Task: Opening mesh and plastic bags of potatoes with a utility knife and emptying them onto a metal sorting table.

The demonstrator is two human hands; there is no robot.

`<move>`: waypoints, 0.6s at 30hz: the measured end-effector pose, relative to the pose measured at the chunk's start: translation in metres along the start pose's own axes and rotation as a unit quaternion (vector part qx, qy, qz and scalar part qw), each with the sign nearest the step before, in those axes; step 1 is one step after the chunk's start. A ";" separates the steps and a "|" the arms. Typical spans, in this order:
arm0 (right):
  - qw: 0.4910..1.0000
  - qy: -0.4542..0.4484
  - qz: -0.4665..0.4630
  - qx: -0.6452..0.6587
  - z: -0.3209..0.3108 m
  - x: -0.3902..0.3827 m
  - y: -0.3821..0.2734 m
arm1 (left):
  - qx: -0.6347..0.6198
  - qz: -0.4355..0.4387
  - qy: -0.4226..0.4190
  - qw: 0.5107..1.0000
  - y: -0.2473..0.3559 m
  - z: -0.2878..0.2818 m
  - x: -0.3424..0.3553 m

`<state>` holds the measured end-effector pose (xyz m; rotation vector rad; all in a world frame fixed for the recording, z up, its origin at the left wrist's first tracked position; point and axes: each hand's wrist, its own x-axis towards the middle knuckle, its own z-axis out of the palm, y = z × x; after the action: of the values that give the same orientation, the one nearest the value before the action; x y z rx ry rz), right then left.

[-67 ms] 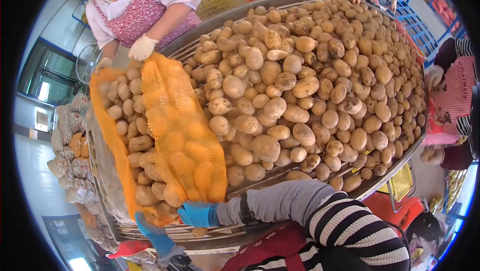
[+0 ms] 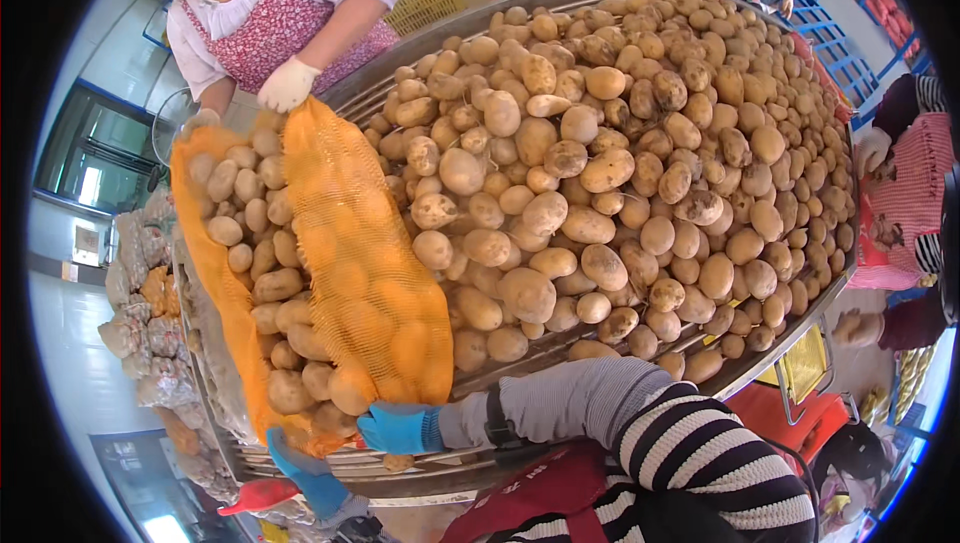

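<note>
An orange mesh sack (image 2: 385, 273) lies along the left end of a slatted table, its mouth spread wide with potatoes (image 2: 285, 285) showing between its two sides. Blue gloves cover both my hands. At the near end, my right hand (image 2: 398, 428) is closed on the mesh at the right side of the mouth. My left hand (image 2: 305, 471) pinches the near left corner of the same sack. Across the table, a co-worker's white-gloved hand (image 2: 288, 85) grips the far edge; that person's other hand is at the far left corner, partly covered by mesh.
A large heap of loose potatoes (image 2: 600, 173) covers most of the table to the right. The table's raised rim (image 2: 500, 5) runs along the far side. Filled sacks (image 2: 150, 333) are stacked at left. Other people stand at the right end, near a yellow crate (image 2: 805, 368).
The sack's far left edge has shifted a little to the left and bulges outward. My hands keep their hold on the mesh, almost unmoved.
</note>
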<state>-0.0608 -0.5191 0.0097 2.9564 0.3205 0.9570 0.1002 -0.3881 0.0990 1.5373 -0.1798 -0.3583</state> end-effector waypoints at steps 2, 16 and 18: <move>0.991 -0.002 0.053 0.120 -0.010 -0.013 0.004 | 0.023 0.012 0.004 1.000 0.013 0.026 -0.019; 0.885 0.051 0.302 0.350 -0.107 -0.146 0.013 | 0.104 0.133 -0.121 0.978 0.020 0.170 -0.190; 0.865 0.126 0.330 0.356 -0.116 -0.160 0.018 | 0.129 0.046 -0.254 0.957 0.026 0.201 -0.209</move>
<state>-0.2510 -0.5744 0.0126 3.7011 -0.5116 1.5905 -0.1594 -0.5074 0.1545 1.6589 -0.7231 -0.6742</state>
